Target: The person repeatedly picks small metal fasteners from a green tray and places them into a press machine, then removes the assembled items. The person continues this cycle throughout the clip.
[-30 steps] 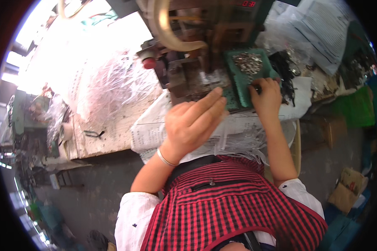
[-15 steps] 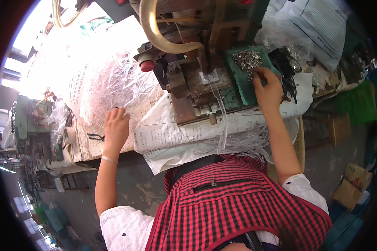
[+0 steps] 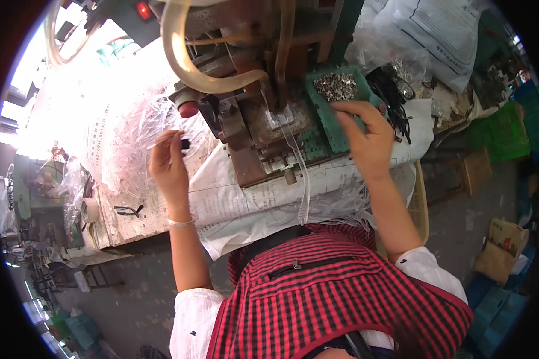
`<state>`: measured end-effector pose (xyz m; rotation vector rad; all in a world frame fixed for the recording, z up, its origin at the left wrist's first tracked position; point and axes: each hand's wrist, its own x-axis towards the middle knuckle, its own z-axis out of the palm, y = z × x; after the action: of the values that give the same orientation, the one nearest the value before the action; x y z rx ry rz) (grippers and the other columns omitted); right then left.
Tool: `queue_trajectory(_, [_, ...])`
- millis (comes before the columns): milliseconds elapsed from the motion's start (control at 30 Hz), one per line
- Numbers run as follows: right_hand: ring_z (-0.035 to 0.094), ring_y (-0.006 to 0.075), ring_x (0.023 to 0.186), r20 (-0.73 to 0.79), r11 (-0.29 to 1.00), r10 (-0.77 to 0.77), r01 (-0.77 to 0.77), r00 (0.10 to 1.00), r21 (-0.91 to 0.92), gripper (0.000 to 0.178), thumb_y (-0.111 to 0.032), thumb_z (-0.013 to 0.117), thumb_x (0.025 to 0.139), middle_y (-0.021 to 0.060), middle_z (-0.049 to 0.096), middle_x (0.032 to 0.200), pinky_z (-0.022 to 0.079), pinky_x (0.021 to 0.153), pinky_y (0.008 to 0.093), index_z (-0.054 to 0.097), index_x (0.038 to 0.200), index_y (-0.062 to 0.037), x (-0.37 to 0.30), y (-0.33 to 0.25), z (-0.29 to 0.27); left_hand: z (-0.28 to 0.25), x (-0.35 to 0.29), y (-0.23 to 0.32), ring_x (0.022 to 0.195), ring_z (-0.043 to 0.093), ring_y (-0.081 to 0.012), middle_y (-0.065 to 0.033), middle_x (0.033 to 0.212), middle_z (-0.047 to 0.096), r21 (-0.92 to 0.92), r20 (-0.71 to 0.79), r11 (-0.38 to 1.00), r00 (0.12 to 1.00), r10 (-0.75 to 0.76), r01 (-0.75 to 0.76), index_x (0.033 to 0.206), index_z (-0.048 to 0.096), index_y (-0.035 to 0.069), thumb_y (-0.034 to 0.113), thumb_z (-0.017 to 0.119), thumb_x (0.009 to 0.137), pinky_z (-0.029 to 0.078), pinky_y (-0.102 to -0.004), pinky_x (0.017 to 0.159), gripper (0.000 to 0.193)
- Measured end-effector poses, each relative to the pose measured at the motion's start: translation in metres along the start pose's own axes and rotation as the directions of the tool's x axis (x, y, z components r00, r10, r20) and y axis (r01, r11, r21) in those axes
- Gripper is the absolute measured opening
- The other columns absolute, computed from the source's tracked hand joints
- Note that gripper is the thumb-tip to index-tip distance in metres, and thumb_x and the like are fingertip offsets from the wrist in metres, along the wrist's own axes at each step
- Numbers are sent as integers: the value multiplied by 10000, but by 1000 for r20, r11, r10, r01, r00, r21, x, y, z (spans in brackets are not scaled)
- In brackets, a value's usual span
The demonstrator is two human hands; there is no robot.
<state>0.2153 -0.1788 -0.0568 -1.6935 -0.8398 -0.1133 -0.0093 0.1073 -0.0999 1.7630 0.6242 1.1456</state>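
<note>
My left hand [image 3: 170, 167] is raised over the bench left of the press, thumb and fingers drawn together. A small black piece [image 3: 185, 144] shows at its fingertips; whether it is held or worn on a finger is unclear. My right hand [image 3: 370, 140] is over the near right side of a green tray [image 3: 335, 134] that contains a heap of small shiny metal pieces [image 3: 336, 87]. Its thumb and forefinger are nearly together, blurred, and anything between them is too small to make out. A clear plastic strip [image 3: 301, 173] runs from the press bed [image 3: 263, 134] toward my apron.
A red push button [image 3: 188, 109] and a thick yellowish hose [image 3: 188, 75] flank the press. Clear strips [image 3: 138, 143] are heaped on the left, near black snips [image 3: 129, 210] and a tape roll [image 3: 90, 210]. Black cords [image 3: 395, 105] lie right of the tray.
My right hand has drawn back from the metal pieces toward the near side of the tray. My left hand has lifted and turned, bringing the black piece into plainer sight. The view has shifted.
</note>
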Motion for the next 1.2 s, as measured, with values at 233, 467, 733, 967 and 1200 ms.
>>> queue_trajectory(233, [695,173,953,-115,970,-33,60,993,235,274,-12,765,848,75,742,1039,529,876,311,695,1113,-9,27,-32,67,27,-19,7,776,689,-92,-99,926,769,-111,-115,990,989,-95,82,1018,683,-9,81,696,1012,525,-218,636,92])
queue_trajectory(467, [698,157,975,-52,903,138,-105,989,417,486,-13,752,856,96,739,1029,497,949,292,565,1304,3,12,-35,68,42,-25,89,877,722,-161,-165,1017,761,-53,-158,979,970,187,-197,1074,663,-49,-27,647,1001,598,-284,748,77])
queue_trajectory(733, [688,196,1102,95,811,129,-160,987,563,526,29,661,883,128,734,1134,501,990,314,517,1389,31,6,-82,52,64,-37,137,723,687,-212,-121,1029,775,243,261,621,667,698,-745,1021,729,63,109,874,800,553,-314,632,268])
queue_trajectory(967, [679,219,1130,-74,961,269,-261,960,95,414,-46,668,877,119,743,1162,508,979,329,650,1291,-52,30,51,-7,109,-34,112,567,580,-88,-79,1023,756,148,327,453,476,816,-879,929,730,92,152,879,759,436,-244,493,234])
queue_trajectory(1200, [618,353,1005,20,843,59,-39,998,-536,113,-132,773,805,109,677,964,486,907,465,754,909,-92,-3,63,-10,109,-34,107,563,587,-89,-66,1031,753,135,320,459,478,818,-878,916,720,109,162,883,750,442,-249,490,239])
